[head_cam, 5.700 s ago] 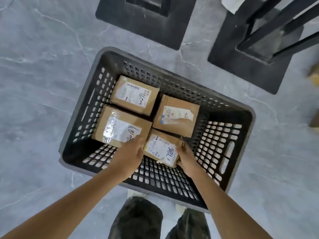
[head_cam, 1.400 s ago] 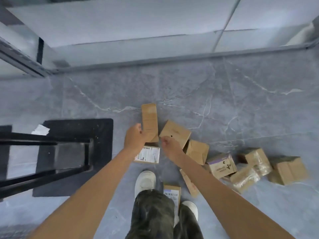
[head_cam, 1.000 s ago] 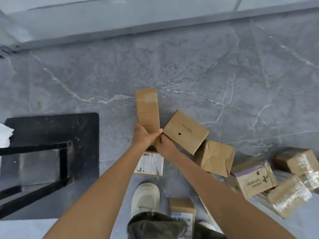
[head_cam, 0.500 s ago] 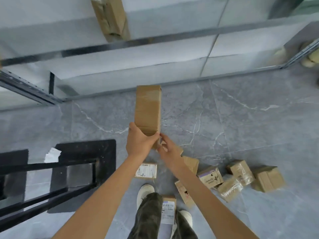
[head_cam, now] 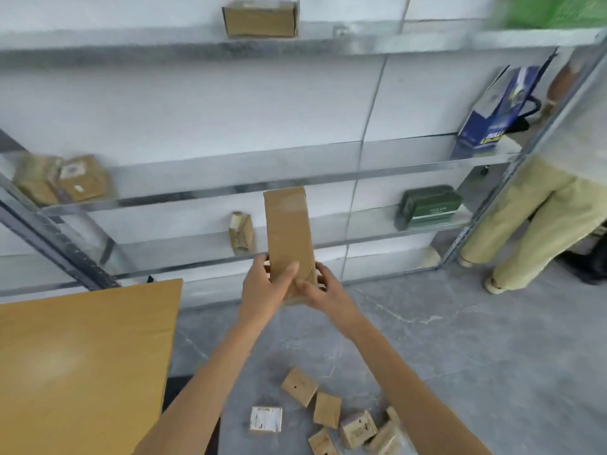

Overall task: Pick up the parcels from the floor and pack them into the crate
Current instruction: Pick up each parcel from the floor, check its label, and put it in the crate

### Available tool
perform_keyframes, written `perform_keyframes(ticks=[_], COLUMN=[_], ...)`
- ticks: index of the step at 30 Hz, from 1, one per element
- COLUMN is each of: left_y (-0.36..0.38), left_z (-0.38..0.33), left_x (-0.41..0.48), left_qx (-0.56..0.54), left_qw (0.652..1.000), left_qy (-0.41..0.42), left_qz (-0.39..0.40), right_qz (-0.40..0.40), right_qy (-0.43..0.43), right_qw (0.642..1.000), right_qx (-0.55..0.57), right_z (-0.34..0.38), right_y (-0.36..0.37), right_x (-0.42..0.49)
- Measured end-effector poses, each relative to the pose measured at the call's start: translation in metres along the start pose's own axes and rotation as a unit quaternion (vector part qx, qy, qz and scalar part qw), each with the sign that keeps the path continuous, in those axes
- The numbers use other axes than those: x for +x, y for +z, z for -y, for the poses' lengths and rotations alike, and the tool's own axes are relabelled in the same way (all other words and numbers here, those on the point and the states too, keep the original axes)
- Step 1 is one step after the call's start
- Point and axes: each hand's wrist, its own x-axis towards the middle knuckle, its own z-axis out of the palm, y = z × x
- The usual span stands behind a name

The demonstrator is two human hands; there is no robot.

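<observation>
A long brown cardboard parcel (head_cam: 287, 231) stands upright in front of me at chest height. My left hand (head_cam: 266, 287) grips its lower left side with the thumb across the front face. My right hand (head_cam: 320, 289) holds the lower right edge with curled fingers. Several small cardboard parcels (head_cam: 299, 385) lie scattered on the grey floor below, one with a white label (head_cam: 266, 419) facing up. The crate is out of view.
A wooden tabletop (head_cam: 82, 362) fills the lower left. Metal shelving (head_cam: 230, 188) along the wall ahead carries a few boxes, a green case (head_cam: 428, 206) and a blue bag (head_cam: 492, 116). A person in beige trousers (head_cam: 538, 218) stands at the right.
I have lifted the long parcel from the floor up to chest height with both hands. My view has tilted up from the floor to the shelving.
</observation>
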Motion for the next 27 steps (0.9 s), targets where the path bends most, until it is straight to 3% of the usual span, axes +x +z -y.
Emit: perform_keyframes(ticks=[5, 9, 11, 15, 20, 23, 25, 27], left_y=[-0.055, -0.095, -0.111, -0.134, -0.152, -0.163, -0.173, -0.181], left_z=[-0.064, -0.083, -0.081, -0.066, -0.057, -0.058, -0.057, -0.055], left_x=[-0.035, -0.087, -0.115, -0.161, -0.228, -0.258, -0.273, -0.290], left_qx=[-0.199, -0.330, -0.327, -0.277, -0.219, -0.238, -0.244, -0.240], left_qw=[0.977, 0.907, 0.900, 0.940, 0.960, 0.958, 0.962, 0.958], left_qy=[-0.064, -0.096, -0.066, -0.001, 0.087, 0.076, 0.057, 0.043], left_qz=[0.051, 0.243, 0.279, 0.198, 0.150, 0.137, 0.113, 0.150], right_qz=[0.037, 0.132, 0.115, 0.016, 0.022, 0.024, 0.081, 0.148], right_qy=[-0.011, -0.011, -0.022, -0.069, -0.092, -0.082, -0.071, -0.062], right_qw=[0.987, 0.973, 0.979, 0.992, 0.996, 0.986, 0.969, 0.956], right_qx=[0.153, 0.189, 0.166, 0.104, 0.010, 0.142, 0.224, 0.247], right_z=[0.071, 0.082, 0.083, 0.092, 0.096, 0.088, 0.083, 0.078], right_y=[-0.003, 0.004, 0.012, 0.034, 0.081, 0.092, 0.090, 0.085], right_x=[-0.063, -0.123, -0.155, -0.213, -0.266, -0.294, -0.313, -0.331])
